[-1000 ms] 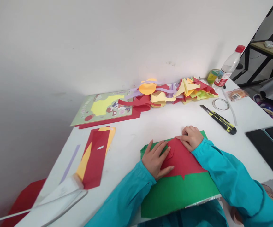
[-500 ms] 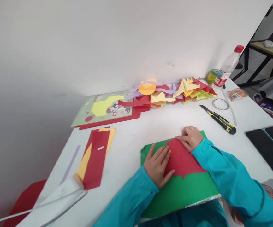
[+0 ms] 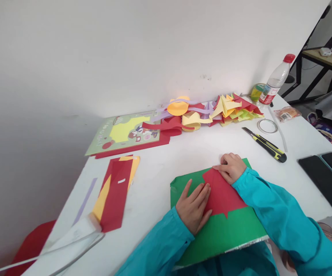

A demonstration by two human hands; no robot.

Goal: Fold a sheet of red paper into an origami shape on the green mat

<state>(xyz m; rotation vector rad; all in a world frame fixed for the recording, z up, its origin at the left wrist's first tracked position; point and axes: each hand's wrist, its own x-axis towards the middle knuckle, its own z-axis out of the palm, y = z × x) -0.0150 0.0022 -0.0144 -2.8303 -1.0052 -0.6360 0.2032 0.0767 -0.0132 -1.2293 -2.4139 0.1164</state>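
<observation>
A folded sheet of red paper (image 3: 225, 195) lies on a green board (image 3: 226, 237) at the front of the table. My left hand (image 3: 193, 207) rests flat over the red paper's left side, fingers stretched out and covering that edge. At the paper's upper corner, my right hand (image 3: 232, 168) has its fingers curled together and grips it, index fingertip pressed on the point. A small pointed bit of the paper sticks out along its lower edge. My left palm hides part of the green board.
A utility knife (image 3: 265, 145) and a tape roll (image 3: 267, 126) lie at the right, near a bottle (image 3: 276, 80) and phones (image 3: 324, 184). Folded paper pieces (image 3: 226, 109) line the wall. Red strips (image 3: 118, 195) and a white lamp-like object (image 3: 76, 232) are at the left.
My left hand has slid down and slightly right along the red paper, and the paper's left side has shifted a little. My right hand stays at the upper corner.
</observation>
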